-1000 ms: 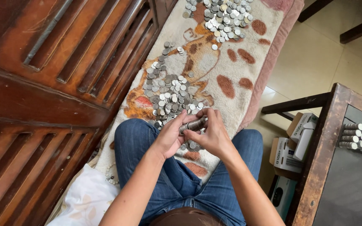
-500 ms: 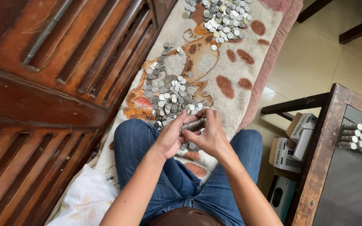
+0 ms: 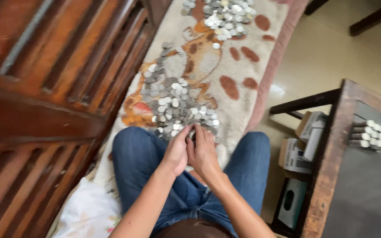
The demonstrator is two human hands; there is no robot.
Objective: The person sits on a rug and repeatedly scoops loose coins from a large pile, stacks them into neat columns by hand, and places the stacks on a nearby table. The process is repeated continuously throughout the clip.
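Note:
I sit on a patterned cream blanket [image 3: 243,66] with my knees in blue jeans [image 3: 137,154]. A heap of silver coins [image 3: 175,99] lies just in front of my knees. My left hand [image 3: 176,152] and my right hand [image 3: 204,152] are pressed together at the near edge of the heap, fingers closed around a short stack of coins [image 3: 192,133] that mostly hides between them. A second pile of coins [image 3: 223,13] lies farther away on the blanket.
A dark wooden slatted panel [image 3: 45,88] rises along the left. A wooden table [image 3: 331,154] on the right carries several rolled coin stacks [image 3: 373,136]. Small cardboard boxes [image 3: 303,141] sit on the tiled floor [image 3: 327,48] under it. White cloth [image 3: 89,211] lies by my left thigh.
Both hands have lowered toward the near edge of the coin heap and closed tighter together, so the stack of coins shows less than before.

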